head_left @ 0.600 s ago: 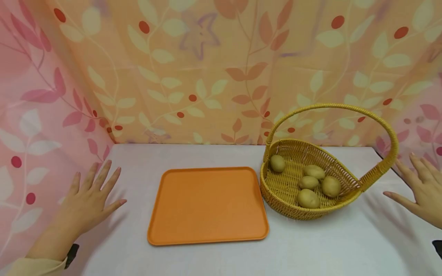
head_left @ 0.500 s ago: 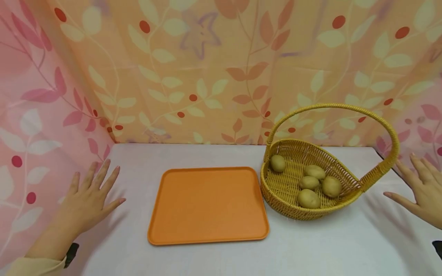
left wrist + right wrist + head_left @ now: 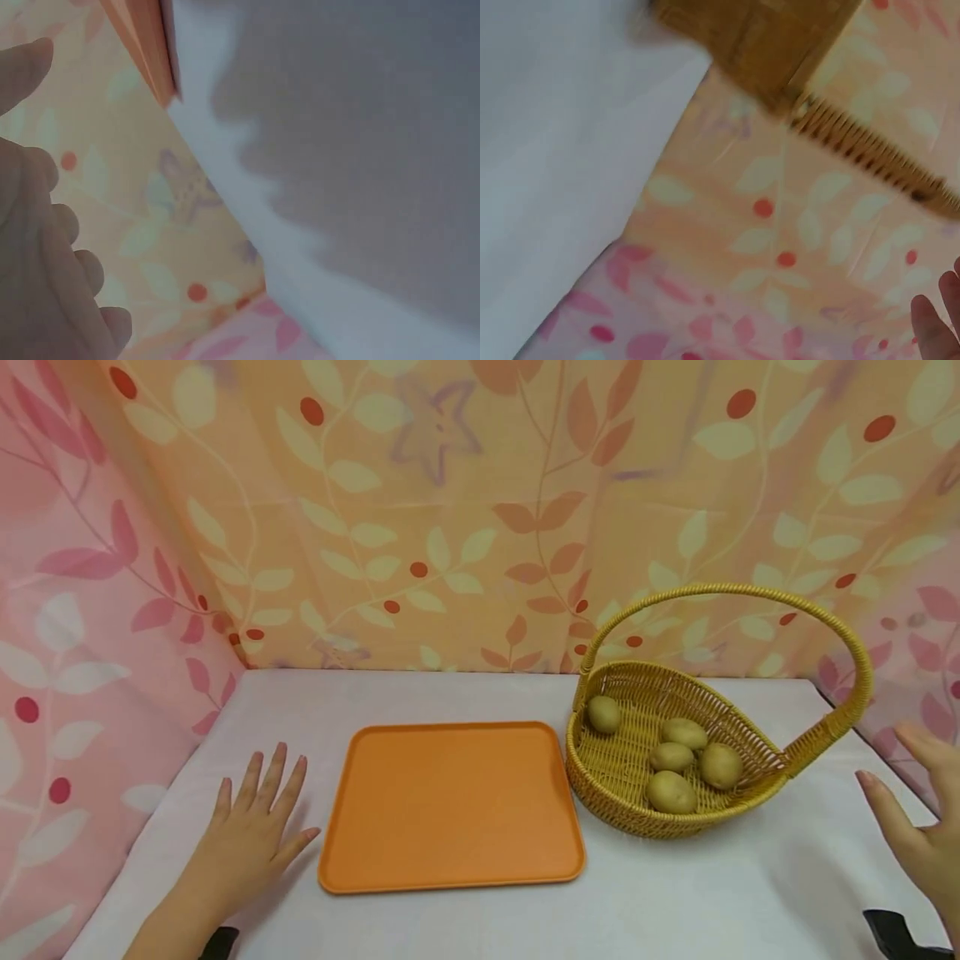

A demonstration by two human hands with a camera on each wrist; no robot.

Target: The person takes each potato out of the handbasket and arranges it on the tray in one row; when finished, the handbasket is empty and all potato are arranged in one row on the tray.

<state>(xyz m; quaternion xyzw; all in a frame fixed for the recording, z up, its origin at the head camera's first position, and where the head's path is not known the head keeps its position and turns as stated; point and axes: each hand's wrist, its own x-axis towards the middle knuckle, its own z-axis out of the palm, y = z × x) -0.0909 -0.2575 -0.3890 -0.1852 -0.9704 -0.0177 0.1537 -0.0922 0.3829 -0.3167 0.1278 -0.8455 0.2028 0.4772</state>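
Left hand [image 3: 243,847] near rectangular orange tray [image 3: 453,807]

left grip [image 3: 247,843] spread beside orange tray [image 3: 452,806] | five potatoes [image 3: 671,757] in basket [image 3: 622,770] | right grip [image 3: 933,852] apart from basket

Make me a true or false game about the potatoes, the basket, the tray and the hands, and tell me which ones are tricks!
1. Five potatoes are in the basket. True.
2. The tray is orange. True.
3. The tray is to the right of the basket. False: it is to the left in the head view.
4. The left hand is holding nothing. True.
5. Two potatoes are on the tray. False: all five are in the basket.
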